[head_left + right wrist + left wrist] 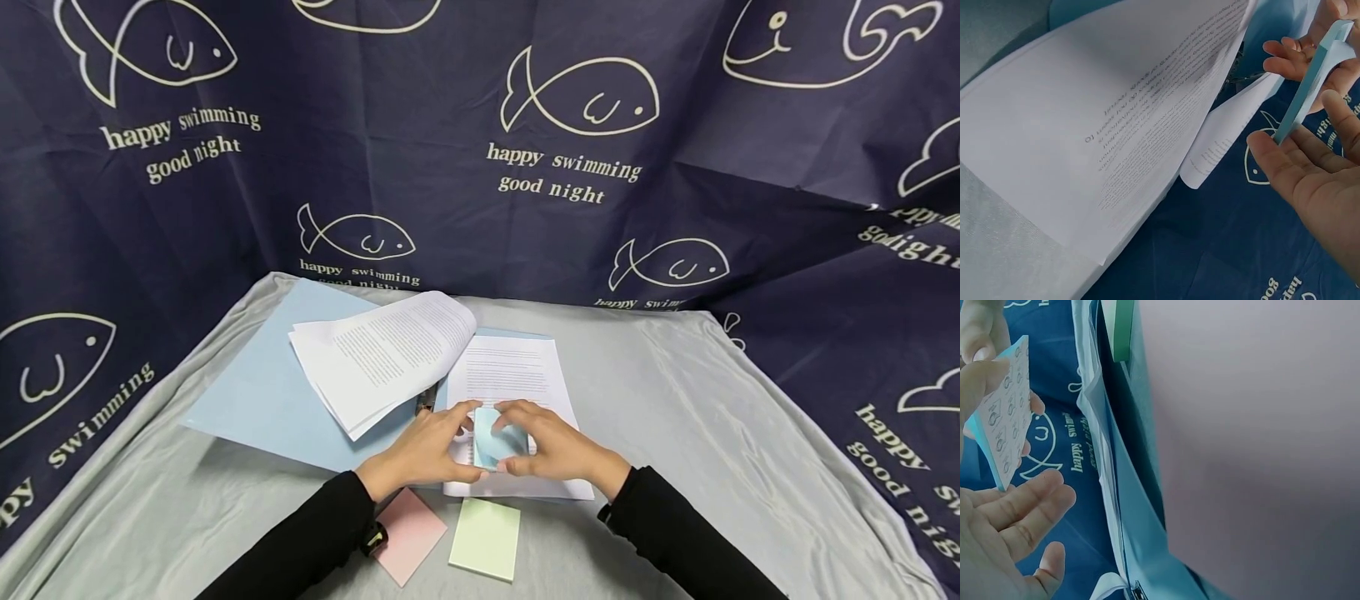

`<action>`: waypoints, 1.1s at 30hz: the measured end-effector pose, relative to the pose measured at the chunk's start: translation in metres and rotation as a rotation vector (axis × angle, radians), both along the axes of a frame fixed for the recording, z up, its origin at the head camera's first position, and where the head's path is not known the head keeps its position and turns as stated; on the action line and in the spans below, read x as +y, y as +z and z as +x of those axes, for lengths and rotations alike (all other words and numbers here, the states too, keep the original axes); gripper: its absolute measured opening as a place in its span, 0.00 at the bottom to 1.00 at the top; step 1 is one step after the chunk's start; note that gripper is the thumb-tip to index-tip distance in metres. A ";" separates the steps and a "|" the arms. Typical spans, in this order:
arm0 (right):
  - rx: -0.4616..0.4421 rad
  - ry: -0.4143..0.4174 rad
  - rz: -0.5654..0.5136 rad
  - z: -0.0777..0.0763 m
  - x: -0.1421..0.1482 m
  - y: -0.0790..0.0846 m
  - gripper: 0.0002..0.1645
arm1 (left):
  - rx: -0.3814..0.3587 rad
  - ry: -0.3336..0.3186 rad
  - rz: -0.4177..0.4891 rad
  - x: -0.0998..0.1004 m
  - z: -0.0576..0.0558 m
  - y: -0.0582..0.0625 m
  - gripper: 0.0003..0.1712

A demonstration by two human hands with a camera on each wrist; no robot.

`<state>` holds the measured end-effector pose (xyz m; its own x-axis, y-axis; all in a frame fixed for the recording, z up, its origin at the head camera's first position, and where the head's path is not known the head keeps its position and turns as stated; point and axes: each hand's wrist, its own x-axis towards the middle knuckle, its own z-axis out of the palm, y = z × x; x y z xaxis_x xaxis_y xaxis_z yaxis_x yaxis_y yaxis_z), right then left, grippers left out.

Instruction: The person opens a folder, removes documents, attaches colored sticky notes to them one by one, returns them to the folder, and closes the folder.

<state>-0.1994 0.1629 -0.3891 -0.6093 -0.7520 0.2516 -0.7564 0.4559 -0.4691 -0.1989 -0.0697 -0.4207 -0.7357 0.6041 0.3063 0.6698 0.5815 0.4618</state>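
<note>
A light blue sticky note pad [512, 440] is held between the two hands above the printed pages. My left hand [427, 446] grips its left side, thumb near the lower edge. From the right, my right hand [558, 446] grips it, a bent finger on its face and the thumb at the bottom edge. In the left wrist view, the pad's white underside [1010, 422] carries small printed drawings, and some fingers of the near hand are spread apart. A pale sheet [1337, 55] curls away from the pad in the right wrist view.
A light blue ring folder [262, 379] lies open beneath, its turned pages [390, 350] flopped left and a printed stack [517, 367] on the right. Nearer the person are a pink pad [411, 533] and a pale green pad [486, 540]. A dark fish-print curtain [450, 150] surrounds the table.
</note>
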 end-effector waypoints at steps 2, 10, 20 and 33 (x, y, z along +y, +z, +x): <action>-0.003 0.001 -0.010 0.000 0.001 -0.001 0.17 | -0.013 -0.006 0.012 0.000 0.000 0.000 0.50; 0.051 -0.001 -0.062 0.000 0.003 -0.005 0.04 | -0.178 -0.034 0.143 0.001 0.001 0.000 0.52; 0.150 -0.010 -0.134 -0.002 0.004 -0.008 0.12 | -0.382 -0.010 0.466 0.006 0.002 0.002 0.31; 0.183 -0.091 -0.233 0.001 -0.002 -0.009 0.14 | -0.401 0.127 0.483 0.008 0.003 -0.001 0.27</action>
